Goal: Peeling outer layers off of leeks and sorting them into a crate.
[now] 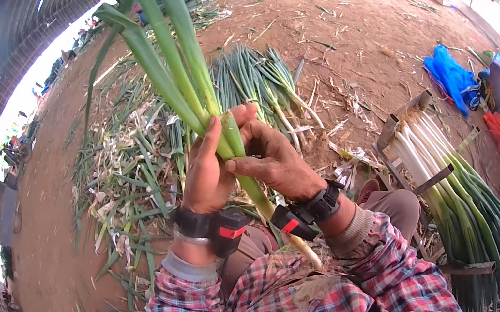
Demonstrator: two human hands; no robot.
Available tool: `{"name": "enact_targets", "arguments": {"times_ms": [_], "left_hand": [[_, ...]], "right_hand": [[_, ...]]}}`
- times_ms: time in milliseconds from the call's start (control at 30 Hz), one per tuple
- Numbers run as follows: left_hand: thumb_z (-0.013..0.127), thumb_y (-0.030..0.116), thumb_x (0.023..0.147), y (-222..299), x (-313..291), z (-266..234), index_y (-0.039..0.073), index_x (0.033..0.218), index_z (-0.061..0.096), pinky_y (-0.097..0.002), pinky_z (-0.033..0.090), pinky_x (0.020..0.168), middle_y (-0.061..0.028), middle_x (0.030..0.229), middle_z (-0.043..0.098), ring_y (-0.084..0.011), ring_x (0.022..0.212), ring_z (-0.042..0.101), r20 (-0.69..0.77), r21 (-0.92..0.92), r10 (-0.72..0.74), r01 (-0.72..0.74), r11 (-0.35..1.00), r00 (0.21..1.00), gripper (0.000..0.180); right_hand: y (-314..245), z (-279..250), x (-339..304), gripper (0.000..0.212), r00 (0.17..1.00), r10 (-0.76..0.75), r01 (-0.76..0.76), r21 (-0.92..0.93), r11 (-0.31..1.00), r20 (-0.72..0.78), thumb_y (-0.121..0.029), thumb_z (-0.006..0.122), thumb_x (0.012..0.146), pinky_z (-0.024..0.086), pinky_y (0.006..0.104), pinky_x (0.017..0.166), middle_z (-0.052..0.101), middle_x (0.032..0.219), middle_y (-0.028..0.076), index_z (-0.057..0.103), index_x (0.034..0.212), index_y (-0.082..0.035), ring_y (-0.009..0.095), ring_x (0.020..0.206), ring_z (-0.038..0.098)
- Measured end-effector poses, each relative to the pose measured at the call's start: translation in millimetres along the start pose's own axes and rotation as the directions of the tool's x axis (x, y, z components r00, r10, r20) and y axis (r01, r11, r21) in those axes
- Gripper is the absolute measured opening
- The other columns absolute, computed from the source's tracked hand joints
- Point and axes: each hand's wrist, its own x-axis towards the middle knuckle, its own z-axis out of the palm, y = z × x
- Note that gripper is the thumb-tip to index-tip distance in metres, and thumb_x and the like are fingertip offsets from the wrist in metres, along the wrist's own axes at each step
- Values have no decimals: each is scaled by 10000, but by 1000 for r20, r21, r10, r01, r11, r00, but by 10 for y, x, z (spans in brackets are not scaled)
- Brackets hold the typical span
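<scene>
- We have the long green-and-white leek (254,191) mid-frame, slanting
- Our left hand (204,178) curls around it, our right hand (276,164) pinches it
- Pinching too hard might, we judge, bruise it

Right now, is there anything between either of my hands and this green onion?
Nothing visible: your left hand and right hand both touch the green onion directly. The right-side black wrist device merely hides part of the stalk from view.
</scene>
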Motion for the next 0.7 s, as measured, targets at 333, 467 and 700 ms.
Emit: {"name": "enact_targets", "arguments": {"times_ms": [333, 467, 700], "left_hand": [[498, 317, 992, -142, 161, 141, -25, 1086, 538, -347, 538, 861, -170, 1084, 638, -225, 1000, 638, -196, -48, -21, 12, 999, 980, 357], [479, 303, 1000, 40, 125, 0, 23, 1120, 539, -344, 547, 707, -25, 868, 589, -132, 734, 585, -310, 7, 10, -8, 1000, 951, 310], [330, 519, 1002, 422, 155, -479, 10, 1272, 462, -308, 447, 680, -41, 883, 558, -148, 747, 501, -155, -138, 35, -56, 989, 987, 591]], "right_hand": [[-64, 91, -163, 207, 895, -446, 260, -828, 496, 14, -68, 671, 732, 435, 407, 608, 537, 738, 158, 499, 839, -21, 372, 683, 548], [-246, -109, -597, 133, 984, -85, 176, -739, 651, 159, -54, 617, 761, 412, 392, 551, 505, 671, 159, 496, 806, -21, 289, 595, 513], [363, -1060, -1714, 278, 953, 298, 40, -998, 45, 51, -148, 652, 771, 478, 379, 671, 587, 831, 151, 576, 1015, -39, 316, 781, 592]]}}
